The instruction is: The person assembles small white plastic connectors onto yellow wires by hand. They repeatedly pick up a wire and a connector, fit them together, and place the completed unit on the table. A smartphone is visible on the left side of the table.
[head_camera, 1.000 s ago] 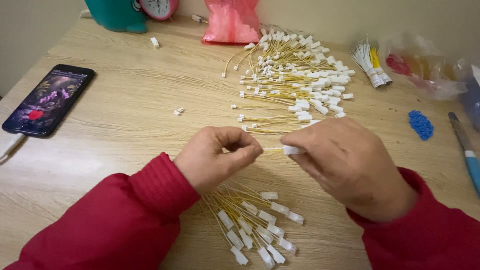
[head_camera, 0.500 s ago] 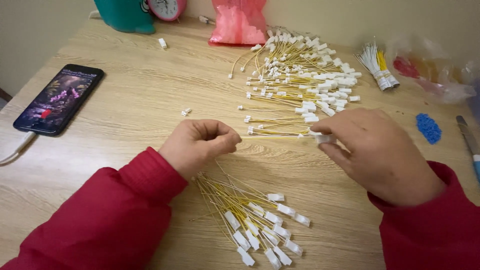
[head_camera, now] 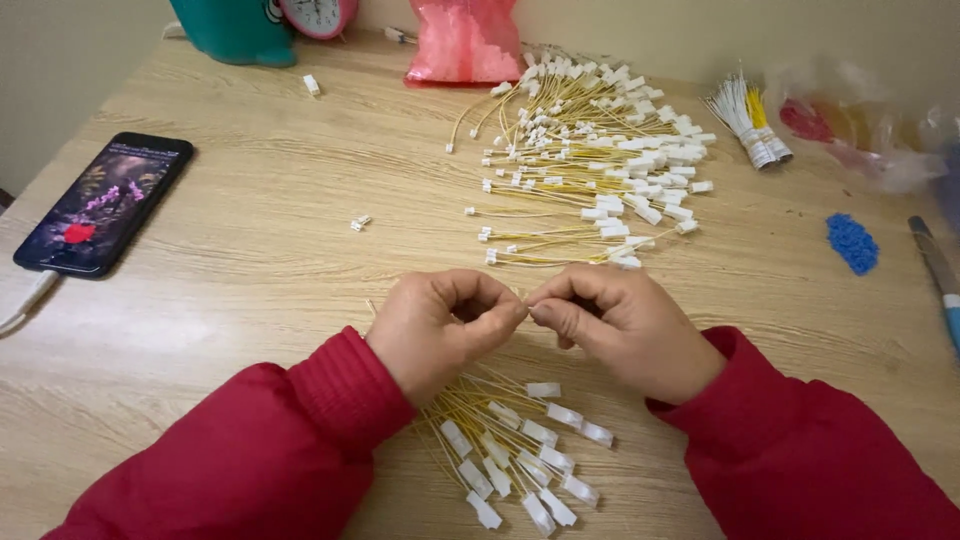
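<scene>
Yellow wires [head_camera: 500,425] with white plugs lie bunched under the left hand [head_camera: 440,330], on the surface [head_camera: 250,250]. Both hands' fingers pinch together at 1 spot; right hand [head_camera: 620,325] meets it (item hidden). Keep pinch tight, steady, aligned.

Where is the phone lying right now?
In the head view the phone lies flat on the wooden table at the far left, screen lit, well left of the left hand and below the teal container.
</scene>
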